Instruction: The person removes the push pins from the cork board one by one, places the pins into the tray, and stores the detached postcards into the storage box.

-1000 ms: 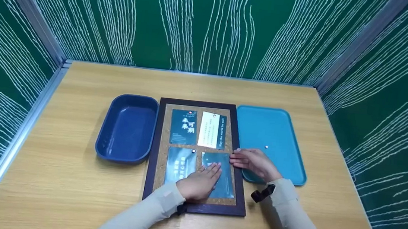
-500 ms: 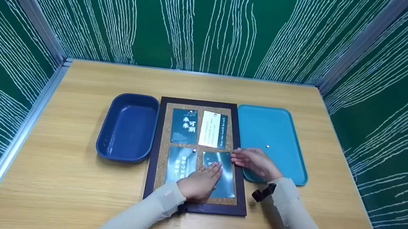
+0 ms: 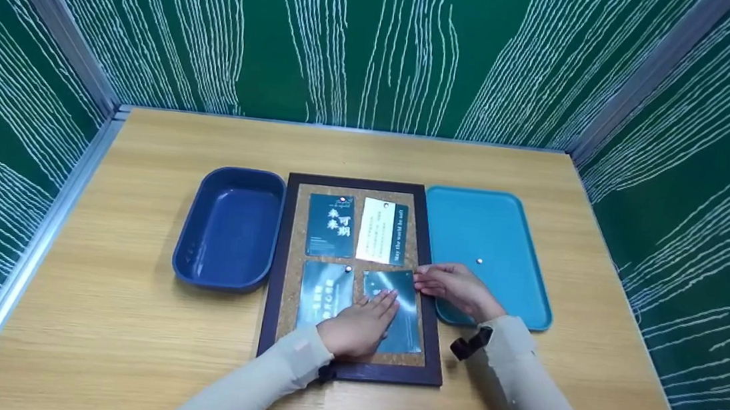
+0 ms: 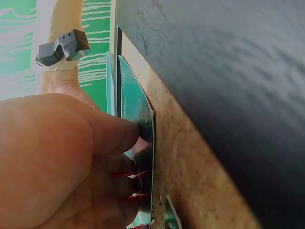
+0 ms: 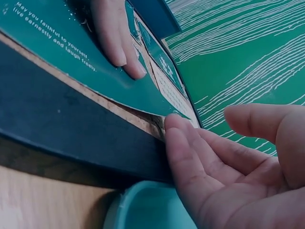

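Observation:
A cork board (image 3: 359, 263) in a dark frame lies on the table with green cards on it. My left hand (image 3: 357, 325) rests across the lower right card (image 3: 403, 332), fingers straight against its face. That card (image 5: 71, 52) bows, with its edge lifted a little from the cork in the right wrist view. At its upper right corner is my right hand (image 3: 457, 289); the fingertips (image 5: 174, 125) touch the corner and the thumb stays apart. Pins hold the upper left card (image 3: 331, 227), the white-and-green card (image 3: 379, 233) and the lower left card (image 3: 323, 288).
A dark blue bin (image 3: 229, 229) stands against the board's left side. To the right lies a turquoise tray (image 3: 490, 224) with one small pin (image 3: 479, 261) on it. Green patterned panels (image 3: 380, 46) enclose the back and sides of the wooden table (image 3: 93, 313).
The right fingers have shifted very slightly at the card's corner. The left hand stays in place on the card; the whole view has drifted a little.

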Action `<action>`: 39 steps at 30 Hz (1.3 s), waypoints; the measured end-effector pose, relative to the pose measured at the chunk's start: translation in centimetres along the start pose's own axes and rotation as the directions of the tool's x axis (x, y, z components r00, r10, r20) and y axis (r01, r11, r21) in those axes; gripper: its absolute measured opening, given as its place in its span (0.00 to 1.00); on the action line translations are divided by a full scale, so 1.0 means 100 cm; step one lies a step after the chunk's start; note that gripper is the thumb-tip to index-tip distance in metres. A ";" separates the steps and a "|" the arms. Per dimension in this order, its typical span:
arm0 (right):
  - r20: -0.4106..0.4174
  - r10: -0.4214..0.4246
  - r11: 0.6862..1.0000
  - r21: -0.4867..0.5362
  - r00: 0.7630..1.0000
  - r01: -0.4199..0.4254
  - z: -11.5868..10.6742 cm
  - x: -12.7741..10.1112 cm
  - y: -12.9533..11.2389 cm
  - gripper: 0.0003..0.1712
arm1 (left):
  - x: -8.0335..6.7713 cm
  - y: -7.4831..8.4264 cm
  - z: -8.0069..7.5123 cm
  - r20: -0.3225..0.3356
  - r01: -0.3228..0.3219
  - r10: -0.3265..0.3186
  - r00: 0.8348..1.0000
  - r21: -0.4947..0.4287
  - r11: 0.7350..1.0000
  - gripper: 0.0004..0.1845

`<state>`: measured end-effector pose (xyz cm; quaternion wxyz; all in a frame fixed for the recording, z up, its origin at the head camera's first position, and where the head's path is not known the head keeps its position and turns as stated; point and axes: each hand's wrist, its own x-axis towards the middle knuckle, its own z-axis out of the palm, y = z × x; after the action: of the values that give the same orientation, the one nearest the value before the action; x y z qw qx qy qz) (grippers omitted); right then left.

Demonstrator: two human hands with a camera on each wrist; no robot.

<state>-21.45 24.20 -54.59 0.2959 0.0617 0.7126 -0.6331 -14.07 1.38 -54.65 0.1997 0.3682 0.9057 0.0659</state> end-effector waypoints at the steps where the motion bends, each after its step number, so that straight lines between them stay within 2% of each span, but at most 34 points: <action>1: -0.006 0.000 1.000 -0.010 1.000 0.000 0.000 0.000 0.000 0.24 | 0.000 0.000 0.000 0.002 0.001 -0.001 1.000 -0.001 1.000 0.31; 7: -0.026 -0.010 0.997 -0.072 1.000 0.008 0.003 -0.001 0.000 0.23 | 0.001 -0.001 0.001 0.014 0.004 -0.004 1.000 0.003 1.000 0.31; 18: -0.018 -0.063 0.992 -0.107 0.998 0.061 0.012 -0.003 0.003 0.23 | 0.003 -0.001 0.001 0.030 0.005 -0.005 1.000 0.018 1.000 0.30; 22: -0.038 -0.051 0.989 -0.138 0.998 0.046 0.019 -0.010 -0.002 0.21 | 0.003 -0.001 0.001 0.030 0.005 -0.006 1.000 0.024 1.000 0.30; 29: -0.088 -0.054 0.986 -0.162 0.995 0.039 0.020 -0.002 0.007 0.16 | 0.003 -0.001 0.002 0.032 0.005 -0.005 0.999 0.009 1.000 0.30; 39: -0.116 -0.076 0.953 -0.299 0.990 0.038 0.027 -0.004 0.007 0.13 | 0.003 -0.001 0.001 0.032 0.014 -0.013 0.999 -0.012 1.000 0.30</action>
<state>-19.92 21.90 -55.07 0.2377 0.0358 0.8182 -0.5224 -14.26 1.51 -54.87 0.2166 0.3619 0.9044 0.0643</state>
